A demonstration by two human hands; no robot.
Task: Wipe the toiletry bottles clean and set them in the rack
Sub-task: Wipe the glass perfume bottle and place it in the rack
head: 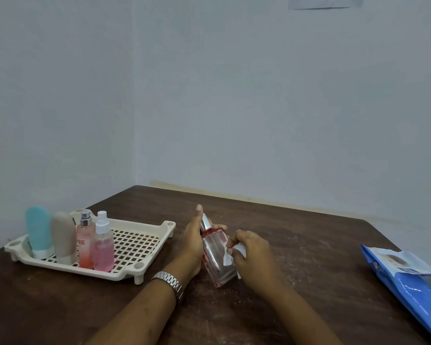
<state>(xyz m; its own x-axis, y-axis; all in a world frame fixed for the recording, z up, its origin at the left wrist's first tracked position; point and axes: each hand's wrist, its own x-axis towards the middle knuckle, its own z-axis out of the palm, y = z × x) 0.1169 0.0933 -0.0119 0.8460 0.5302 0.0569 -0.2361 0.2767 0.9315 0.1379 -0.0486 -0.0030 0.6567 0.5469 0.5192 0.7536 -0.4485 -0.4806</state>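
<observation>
L hand grips glass bottle, R hand pinches wipe on it; wet glass may slip btwn them.

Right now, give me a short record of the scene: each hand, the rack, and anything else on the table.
left hand: grips glass bottle, tilted, cap away from the person
right hand: pinches wipe against the bottle's side
rack: on the table's left part, four items upright at its left end
rack contents, left to right: teal tube, beige tube, orange spray, pink spray
wipe pack: blue, at the table's right edge
table: dark wood
watch: on left wrist
</observation>
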